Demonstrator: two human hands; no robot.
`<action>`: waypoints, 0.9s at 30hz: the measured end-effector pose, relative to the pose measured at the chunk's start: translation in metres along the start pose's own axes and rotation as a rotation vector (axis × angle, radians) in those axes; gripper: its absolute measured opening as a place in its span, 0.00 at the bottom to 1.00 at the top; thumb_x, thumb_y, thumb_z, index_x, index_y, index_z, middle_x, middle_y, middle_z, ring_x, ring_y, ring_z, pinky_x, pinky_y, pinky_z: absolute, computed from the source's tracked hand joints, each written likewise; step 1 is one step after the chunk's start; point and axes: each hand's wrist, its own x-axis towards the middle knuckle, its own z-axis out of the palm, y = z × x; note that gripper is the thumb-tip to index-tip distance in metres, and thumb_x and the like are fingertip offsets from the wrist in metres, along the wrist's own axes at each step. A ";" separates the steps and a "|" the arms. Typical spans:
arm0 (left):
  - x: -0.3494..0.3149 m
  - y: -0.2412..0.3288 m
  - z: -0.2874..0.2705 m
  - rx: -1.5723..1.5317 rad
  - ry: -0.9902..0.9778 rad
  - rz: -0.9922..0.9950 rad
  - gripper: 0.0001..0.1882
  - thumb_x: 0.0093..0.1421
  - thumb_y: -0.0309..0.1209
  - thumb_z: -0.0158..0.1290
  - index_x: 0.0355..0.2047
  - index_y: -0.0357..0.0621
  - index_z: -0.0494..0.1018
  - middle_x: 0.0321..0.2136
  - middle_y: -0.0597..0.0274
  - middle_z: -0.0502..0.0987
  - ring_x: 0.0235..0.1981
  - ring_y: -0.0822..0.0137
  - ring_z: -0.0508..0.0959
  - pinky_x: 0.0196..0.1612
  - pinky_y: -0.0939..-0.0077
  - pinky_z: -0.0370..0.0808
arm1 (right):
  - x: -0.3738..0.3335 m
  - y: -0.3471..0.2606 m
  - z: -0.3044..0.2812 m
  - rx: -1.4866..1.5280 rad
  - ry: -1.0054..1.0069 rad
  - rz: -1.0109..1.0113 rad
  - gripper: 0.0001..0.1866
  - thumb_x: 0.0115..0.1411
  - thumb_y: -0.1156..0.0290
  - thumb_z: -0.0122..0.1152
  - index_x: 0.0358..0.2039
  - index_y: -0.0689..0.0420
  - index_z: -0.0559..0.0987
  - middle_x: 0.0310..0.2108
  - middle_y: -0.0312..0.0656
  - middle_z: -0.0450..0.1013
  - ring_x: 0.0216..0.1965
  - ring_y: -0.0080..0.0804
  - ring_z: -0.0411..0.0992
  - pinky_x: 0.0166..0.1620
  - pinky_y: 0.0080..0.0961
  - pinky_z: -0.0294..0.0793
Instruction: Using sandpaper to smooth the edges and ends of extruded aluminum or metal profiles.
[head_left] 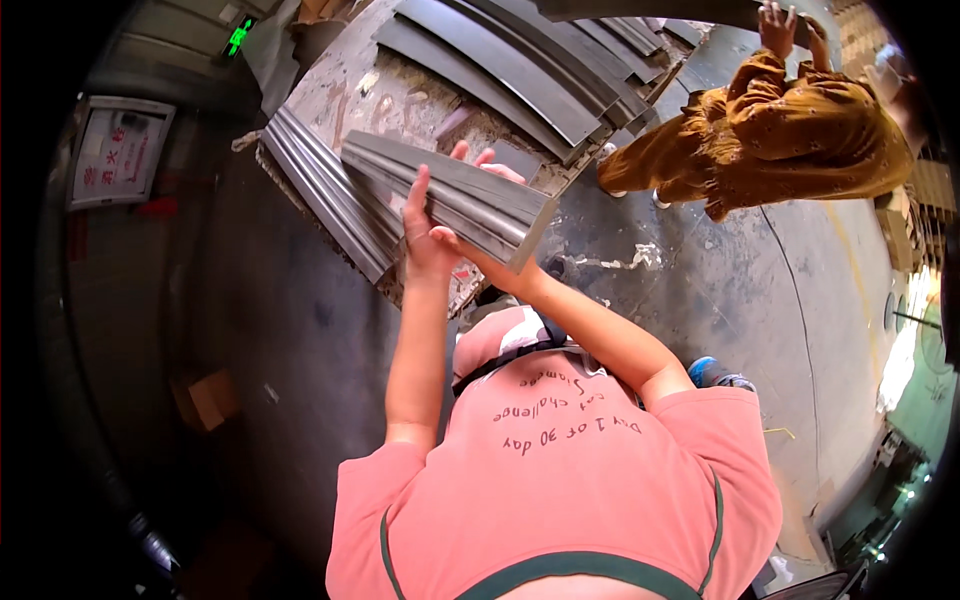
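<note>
A grey length of moulding [460, 205] with a grooved profile lies tilted across both my hands, above the near edge of a worktable [340, 85]. At its near side my left hand [428, 245] holds it, one digit stretched up against the grooved face. My right hand [485, 262] supports it from beneath, close to the right end. Fingertips show past the far edge, and the moulding hides the rest of the fingers. Just left of it, several similar grey mouldings [325, 190] lie side by side along the table's edge.
Wide curved grey panels [500, 70] are stacked on the table's far part. At the right, another person in a brown patterned garment [770, 145] holds a long dark panel [690, 10]. A cardboard box [212, 398] sits on the floor at left, and a dark cable [800, 290] runs across the floor.
</note>
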 end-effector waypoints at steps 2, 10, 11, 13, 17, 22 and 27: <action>0.004 -0.003 0.004 -0.127 -0.061 0.047 0.29 0.70 0.39 0.44 0.64 0.32 0.63 0.58 0.47 0.73 0.60 0.53 0.73 0.66 0.58 0.68 | -0.004 0.000 -0.010 0.038 -0.106 0.046 0.37 0.54 0.58 0.75 0.59 0.59 0.70 0.60 0.49 0.66 0.58 0.40 0.70 0.57 0.35 0.72; 0.025 0.055 -0.029 -0.139 0.059 0.020 0.27 0.66 0.34 0.46 0.58 0.23 0.65 0.49 0.42 0.76 0.55 0.50 0.75 0.63 0.57 0.70 | -0.032 0.092 -0.048 -0.594 -0.536 0.267 0.23 0.57 0.71 0.64 0.54 0.55 0.74 0.48 0.46 0.74 0.52 0.42 0.72 0.51 0.36 0.75; 0.031 0.057 -0.034 -0.138 0.067 0.030 0.27 0.66 0.34 0.46 0.58 0.23 0.65 0.49 0.42 0.76 0.55 0.50 0.75 0.63 0.57 0.70 | -0.036 0.109 -0.035 -0.631 -0.546 0.056 0.23 0.55 0.70 0.64 0.53 0.54 0.75 0.45 0.47 0.73 0.51 0.45 0.70 0.54 0.37 0.72; 0.038 0.061 -0.041 -0.133 0.023 -0.026 0.27 0.65 0.34 0.47 0.57 0.22 0.66 0.49 0.40 0.76 0.53 0.50 0.76 0.62 0.57 0.71 | -0.037 0.136 -0.007 -0.747 -0.567 -0.144 0.22 0.53 0.69 0.65 0.50 0.57 0.76 0.45 0.48 0.72 0.52 0.44 0.68 0.54 0.37 0.69; 0.038 0.044 -0.043 -0.161 0.109 0.053 0.30 0.64 0.33 0.43 0.59 0.18 0.63 0.57 0.36 0.71 0.58 0.48 0.74 0.65 0.58 0.69 | -0.037 0.169 0.005 -0.890 -0.797 -0.137 0.19 0.53 0.69 0.64 0.46 0.58 0.76 0.44 0.46 0.72 0.52 0.43 0.68 0.52 0.36 0.68; 0.000 0.027 -0.039 -0.116 0.264 0.068 0.30 0.64 0.33 0.41 0.60 0.20 0.62 0.61 0.39 0.70 0.61 0.47 0.72 0.66 0.49 0.68 | -0.039 0.136 -0.034 -0.486 -0.566 0.402 0.15 0.62 0.64 0.56 0.45 0.59 0.72 0.35 0.50 0.74 0.41 0.47 0.74 0.44 0.38 0.70; -0.035 0.015 -0.016 -0.150 0.164 -0.175 0.28 0.66 0.31 0.47 0.64 0.31 0.61 0.62 0.42 0.70 0.63 0.51 0.71 0.66 0.50 0.68 | -0.042 0.049 -0.099 -0.238 -0.177 0.805 0.19 0.74 0.55 0.45 0.53 0.57 0.70 0.24 0.38 0.66 0.26 0.31 0.68 0.34 0.29 0.68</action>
